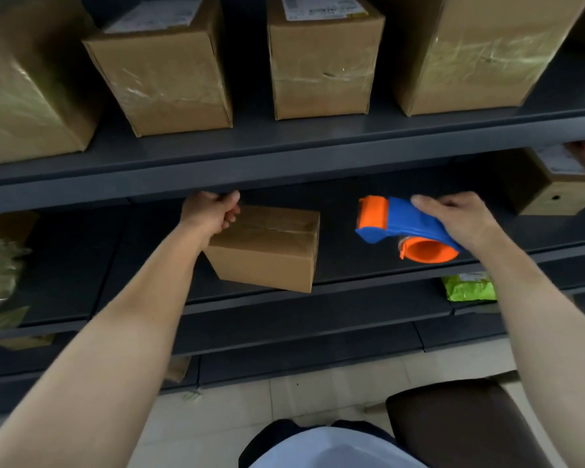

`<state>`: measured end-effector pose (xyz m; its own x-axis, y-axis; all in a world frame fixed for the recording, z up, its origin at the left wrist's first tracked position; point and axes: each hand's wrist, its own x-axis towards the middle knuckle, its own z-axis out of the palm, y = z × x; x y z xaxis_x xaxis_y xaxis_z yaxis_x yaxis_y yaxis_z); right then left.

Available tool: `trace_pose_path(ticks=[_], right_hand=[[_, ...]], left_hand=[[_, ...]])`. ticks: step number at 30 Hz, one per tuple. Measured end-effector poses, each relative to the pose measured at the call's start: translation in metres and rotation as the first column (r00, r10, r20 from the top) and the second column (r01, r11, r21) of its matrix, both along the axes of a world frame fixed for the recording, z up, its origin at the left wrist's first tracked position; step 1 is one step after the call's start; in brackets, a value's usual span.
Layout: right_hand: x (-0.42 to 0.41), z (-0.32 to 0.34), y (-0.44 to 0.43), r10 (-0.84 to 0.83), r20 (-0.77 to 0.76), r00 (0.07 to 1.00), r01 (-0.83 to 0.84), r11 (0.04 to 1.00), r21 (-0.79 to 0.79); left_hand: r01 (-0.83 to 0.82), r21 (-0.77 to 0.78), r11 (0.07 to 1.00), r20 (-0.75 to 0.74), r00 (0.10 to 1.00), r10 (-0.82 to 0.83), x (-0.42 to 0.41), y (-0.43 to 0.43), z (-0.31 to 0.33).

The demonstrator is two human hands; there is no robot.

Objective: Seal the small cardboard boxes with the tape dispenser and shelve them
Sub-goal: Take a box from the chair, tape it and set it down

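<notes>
The person is reaching both bare arms toward a dark metal rack, and the left hand [213, 211] is gripping the small cardboard box [271, 255] by its far left corner, the fingers curling over the top edge there. The box is sitting at about 10 o'clock from the middle of the view, on the middle shelf [338, 228] close to its front edge and turned a little askew; a glossy strip of clear tape is running across its closed top, and whether its whole base is resting on the shelf cannot be told. At 3 o'clock from the box, well apart from it, the right hand [460, 214] is holding the tape dispenser [399, 224] above the same shelf, fingers wrapping round the blue handle with one finger lying along its top; the orange head is pointing toward 9 o'clock and the orange hub is hanging at 6 o'clock. On the upper shelf [284, 163], at 12 o'clock, four larger taped boxes [321, 69] are standing in a row. A brown box with a small hole [554, 194] is sitting at 3 o'clock on the middle shelf, a green packet [470, 288] is lying on the shelf below the dispenser, and a dark stool [460, 423] is standing at 5 o'clock on the pale tiled floor.
</notes>
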<state>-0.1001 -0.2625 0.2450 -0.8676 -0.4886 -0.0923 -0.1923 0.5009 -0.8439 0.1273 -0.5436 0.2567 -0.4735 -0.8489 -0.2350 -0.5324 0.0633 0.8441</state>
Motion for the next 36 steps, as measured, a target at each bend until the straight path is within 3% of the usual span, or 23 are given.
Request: trace_pose_path(ticks=[4, 10, 18, 23, 26, 30, 33, 34, 36], right_hand=[[0.013, -0.003, -0.013, 0.044, 0.009, 0.999, -0.045, 0.995, 0.085], [0.029, -0.002, -0.035, 0.090, 0.013, 0.996, -0.091, 0.986, 0.137], [0.036, -0.003, -0.061, 0.108, 0.006, 0.994, -0.107, 0.973, 0.204], [0.036, -0.009, -0.062, 0.092, 0.021, 0.996, -0.094, 0.971, 0.221], [0.037, -0.010, -0.064, 0.082, 0.020, 0.996, -0.084, 0.971, 0.224], [0.036, -0.012, -0.065, 0.068, 0.010, 0.998, -0.068, 0.973, 0.222], [0.037, -0.014, -0.066, 0.069, 0.010, 0.998, -0.070, 0.973, 0.219], [0.037, -0.014, -0.066, 0.072, 0.008, 0.997, -0.072, 0.974, 0.214], [0.037, -0.013, -0.066, 0.074, 0.002, 0.997, -0.073, 0.976, 0.207]], left_hand=[[0.034, -0.064, 0.997, 0.034, 0.999, -0.032, 0.004, -0.013, -0.013], [-0.036, -0.163, 0.986, 0.062, 0.997, 0.047, 0.013, -0.039, -0.026], [-0.091, -0.098, 0.991, 0.113, 0.988, 0.102, 0.020, -0.055, -0.040], [-0.113, 0.026, 0.993, 0.078, 0.991, 0.110, 0.021, -0.056, -0.053], [-0.150, 0.200, 0.968, 0.037, 0.989, 0.145, 0.024, -0.058, -0.054], [-0.228, 0.452, 0.862, 0.083, 0.973, 0.214, 0.032, -0.057, -0.060], [-0.245, 0.600, 0.762, 0.019, 0.956, 0.292, 0.032, -0.053, -0.066], [-0.245, 0.589, 0.770, -0.022, 0.948, 0.318, 0.030, -0.052, -0.068], [-0.271, 0.378, 0.885, -0.073, 0.944, 0.321, 0.025, -0.051, -0.068]])
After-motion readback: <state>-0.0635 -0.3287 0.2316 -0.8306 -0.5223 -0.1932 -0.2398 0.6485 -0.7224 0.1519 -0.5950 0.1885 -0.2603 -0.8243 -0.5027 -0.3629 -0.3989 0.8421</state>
